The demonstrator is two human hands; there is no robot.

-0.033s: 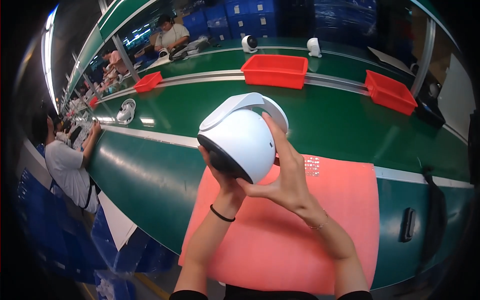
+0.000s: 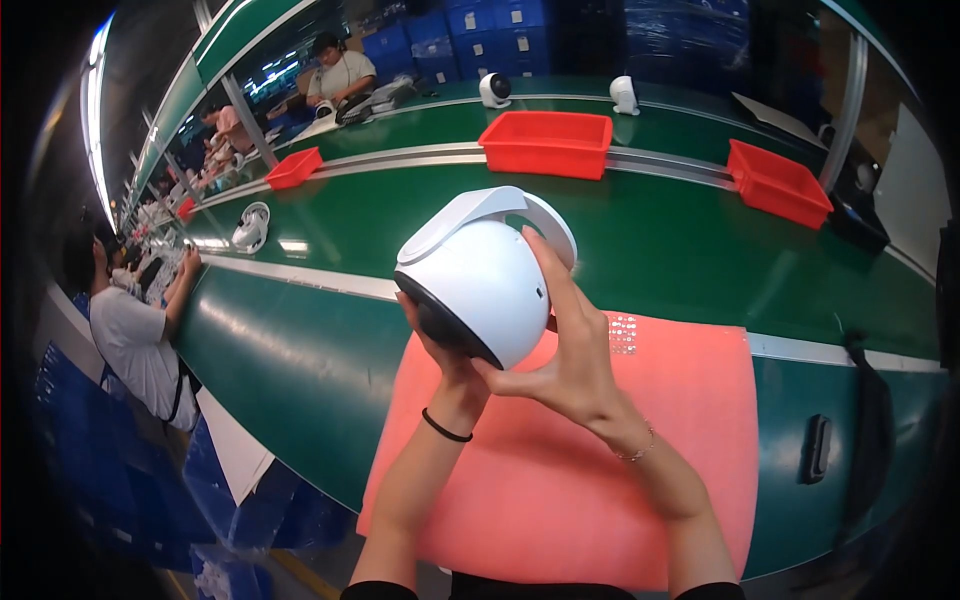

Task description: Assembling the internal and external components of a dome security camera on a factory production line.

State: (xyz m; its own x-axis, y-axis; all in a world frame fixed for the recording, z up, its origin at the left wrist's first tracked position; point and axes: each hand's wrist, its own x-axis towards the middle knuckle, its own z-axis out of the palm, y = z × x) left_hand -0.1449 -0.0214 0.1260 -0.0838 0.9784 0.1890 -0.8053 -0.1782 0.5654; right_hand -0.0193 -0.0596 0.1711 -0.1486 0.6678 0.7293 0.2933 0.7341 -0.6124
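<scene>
Above the pink mat [image 2: 560, 490], the white ball-shaped device [image 2: 495, 290] was held between the right hand [image 2: 578, 365], thumb and fingers spread around the shell, and the left hand [image 2: 445, 355], cupped beneath, fingers mostly hidden. The smooth shell might slip if either hold loosened, or fingers might smudge the black face [image 2: 432, 318]. Beyond stood red trays [image 2: 545, 160], contents indiscernible; a blue bin [image 2: 258, 580] held pale, crumpled material.

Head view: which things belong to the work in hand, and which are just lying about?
In use:
white ball-headed camera, held by left hand and right hand
pink foam mat beneath them

Apparently lying about:
large red bin
black-faced white camera beyond it
black oblong object, right
</scene>
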